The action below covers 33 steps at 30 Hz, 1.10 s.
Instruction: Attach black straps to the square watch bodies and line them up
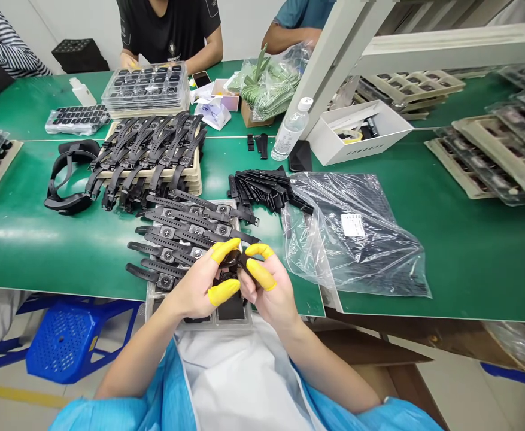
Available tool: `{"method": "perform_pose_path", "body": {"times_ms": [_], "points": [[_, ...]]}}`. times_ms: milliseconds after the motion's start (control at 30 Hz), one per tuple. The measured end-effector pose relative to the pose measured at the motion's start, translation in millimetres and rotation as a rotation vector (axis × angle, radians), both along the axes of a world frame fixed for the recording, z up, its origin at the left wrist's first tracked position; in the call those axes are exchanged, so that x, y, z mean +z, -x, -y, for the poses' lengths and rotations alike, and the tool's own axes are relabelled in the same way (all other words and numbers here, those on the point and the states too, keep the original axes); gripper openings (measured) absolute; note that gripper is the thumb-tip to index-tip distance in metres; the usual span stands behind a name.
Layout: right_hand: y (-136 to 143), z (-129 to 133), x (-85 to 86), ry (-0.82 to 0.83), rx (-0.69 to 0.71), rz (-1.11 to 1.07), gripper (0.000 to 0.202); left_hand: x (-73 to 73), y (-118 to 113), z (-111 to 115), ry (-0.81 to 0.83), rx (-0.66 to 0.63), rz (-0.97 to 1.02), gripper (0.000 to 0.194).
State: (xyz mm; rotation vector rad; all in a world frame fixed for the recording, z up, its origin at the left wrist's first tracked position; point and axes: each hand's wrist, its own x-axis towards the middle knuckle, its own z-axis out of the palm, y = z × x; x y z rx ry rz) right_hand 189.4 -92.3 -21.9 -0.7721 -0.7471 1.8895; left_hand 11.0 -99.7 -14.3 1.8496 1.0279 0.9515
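Yellow finger cots cover the thumb and a fingertip of each of my hands. My left hand pinches a dark smartwatch over the near end of a clear tray. From the other side, my right hand grips a black watch strap against the watch's edge; whether the two are joined is hidden by my fingers. Beneath and left of my hands, strapped watches lie in rows across the tray, backs up. A heap of loose black straps lies beyond my right hand.
A plastic bag of straps lies at right. Behind are stacked trays of watches, a black headset, a water bottle, a white box and a slanted post. Co-workers sit across the green table.
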Motion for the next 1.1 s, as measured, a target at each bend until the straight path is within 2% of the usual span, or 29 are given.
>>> {"method": "perform_pose_path", "body": {"times_ms": [100, 200, 633, 700, 867, 933, 1000, 1100], "points": [[-1, 1, 4.1, 0.003, 0.0, -0.029, 0.036, -0.8, 1, 0, 0.076, -0.026, 0.174, 0.077], [-1, 2, 5.0, -0.007, 0.005, -0.027, 0.034, -0.9, 1, -1, 0.077, -0.03, 0.212, 0.083], [-2, 2, 6.4, -0.017, -0.001, 0.013, 0.036, 0.1, 1, -2, 0.072, -0.024, 0.227, 0.082], [-2, 1, 6.5, -0.003, -0.001, 0.015, 0.037, -0.3, -1, -1, 0.077, 0.018, 0.19, 0.075], [-9, 5, 3.9, 0.055, 0.037, 0.085, 0.036, -1.0, -12, 0, -0.029, 0.245, 0.068, 0.03], [-13, 7, -0.8, 0.035, 0.08, 0.147, 0.037, -1.6, -15, -2, -0.057, 0.283, 0.154, 0.03], [-18, 6, -6.9, -0.015, 0.167, 0.233, 0.037, -0.9, -14, -5, -0.049, 0.333, 0.298, 0.038], [-22, 1, -12.8, -0.158, 0.311, 0.383, 0.039, 3.4, -12, -6, 0.161, 0.334, 0.553, 0.051]]}}
